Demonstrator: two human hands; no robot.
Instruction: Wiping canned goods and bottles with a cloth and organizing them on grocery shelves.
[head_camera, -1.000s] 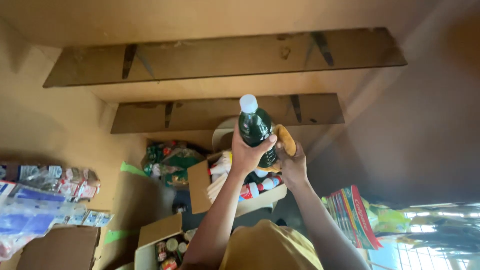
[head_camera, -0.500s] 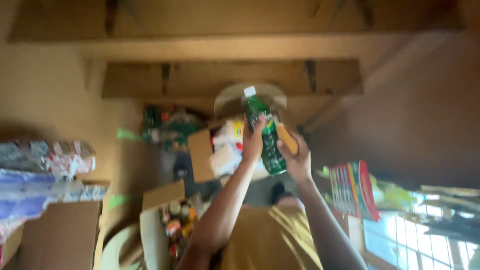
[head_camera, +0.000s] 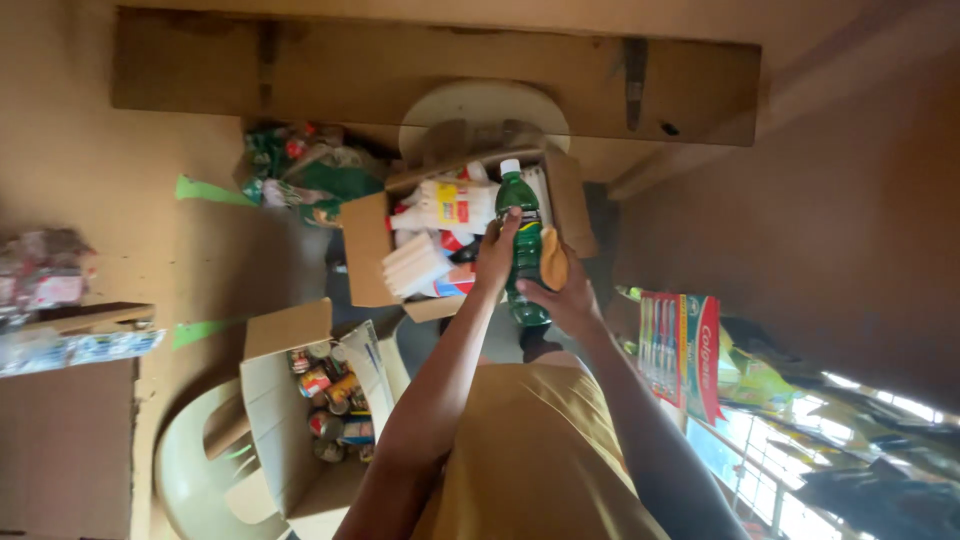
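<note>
Both my hands grip a green plastic bottle (head_camera: 524, 250) with a white cap. My left hand (head_camera: 497, 252) wraps its left side near the neck. My right hand (head_camera: 566, 298) holds its lower part and also has a yellow cloth (head_camera: 553, 258) pressed against the bottle. I hold the bottle over an open cardboard box (head_camera: 366, 245) filled with white bottles (head_camera: 452, 205) and other packaged goods.
A second open box (head_camera: 275, 400) of cans rests on a pale plastic chair (head_camera: 190, 465) at lower left. A wooden shelf (head_camera: 400, 70) spans the wall above. Green packets (head_camera: 300, 170) lie beside the box. Carded toothbrush packs (head_camera: 680, 350) hang at right.
The bottle has come down from shelf height to just over the open box, and both hands stayed on it. The view has tilted down, showing the box of cans.
</note>
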